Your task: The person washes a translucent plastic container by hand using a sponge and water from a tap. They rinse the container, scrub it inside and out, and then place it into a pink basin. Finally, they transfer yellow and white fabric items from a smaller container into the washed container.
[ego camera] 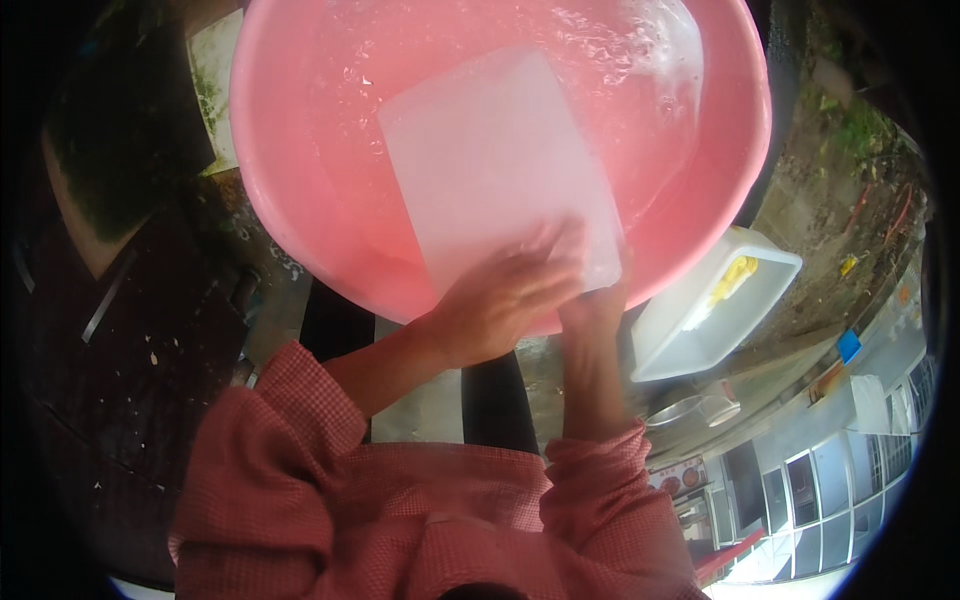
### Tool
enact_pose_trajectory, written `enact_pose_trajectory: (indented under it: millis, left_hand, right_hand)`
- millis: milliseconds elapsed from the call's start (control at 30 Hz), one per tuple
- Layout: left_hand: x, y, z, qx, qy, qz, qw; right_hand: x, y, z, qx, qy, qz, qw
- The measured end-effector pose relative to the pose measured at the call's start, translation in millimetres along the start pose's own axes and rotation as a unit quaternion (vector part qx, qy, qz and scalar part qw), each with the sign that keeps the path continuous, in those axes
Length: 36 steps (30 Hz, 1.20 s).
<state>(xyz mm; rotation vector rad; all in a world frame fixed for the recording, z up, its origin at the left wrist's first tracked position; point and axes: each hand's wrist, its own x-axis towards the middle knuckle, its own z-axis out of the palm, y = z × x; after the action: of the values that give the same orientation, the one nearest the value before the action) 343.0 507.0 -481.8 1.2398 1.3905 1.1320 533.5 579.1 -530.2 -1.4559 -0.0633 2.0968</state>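
A large pink plastic basin [262, 150] with water in it is in front of me. Over the water, a flat white rectangular plastic piece [487, 142] lies at a slant; whether it is a thin board or the face of a container cannot be told. My left hand [510, 289] rests across its near part, the fingers blurred and extended over the surface. At the near right corner, my right hand [600, 300] grips the piece from beneath. Most of the right fingers are hidden behind the plastic.
A white plastic tub [660, 341] with a yellow item [735, 277] inside stands right of the basin. Beyond it are a metal bowl [679, 411] and a blue object [849, 346]. A dark, wet-looking surface [142, 360] spans the left. A pale mossy slab [217, 90] sits beside the basin.
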Motion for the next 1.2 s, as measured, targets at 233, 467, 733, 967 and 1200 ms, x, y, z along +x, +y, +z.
enact_pose_trajectory:
  millis: [233, 467, 733, 967, 1200]
  left_hand:
    - [-21, -74, -61, 0.192, 0.052, -0.022, 0.98]
    - [70, -159, -57, 0.165, 0.189, -0.153, 0.956]
    - [5, -43, 4, 0.032, 0.04, -0.069, 0.996]
    - [-37, -153, -90, 0.285, 0.136, -0.31, 0.897]
    - [4, -74, -25, -0.088, 0.306, -0.379, 0.869]
  right_hand:
    - [-7, -15, 38, -0.072, 0.205, -0.038, 0.975]
    - [0, -6, 26, -0.089, 0.199, -0.031, 0.975]
    - [10, 2, 28, -0.072, 0.222, -0.019, 0.972]
    - [-12, -19, 52, -0.087, 0.248, -0.058, 0.963]
    - [-32, -35, 69, -0.123, 0.218, -0.115, 0.961]
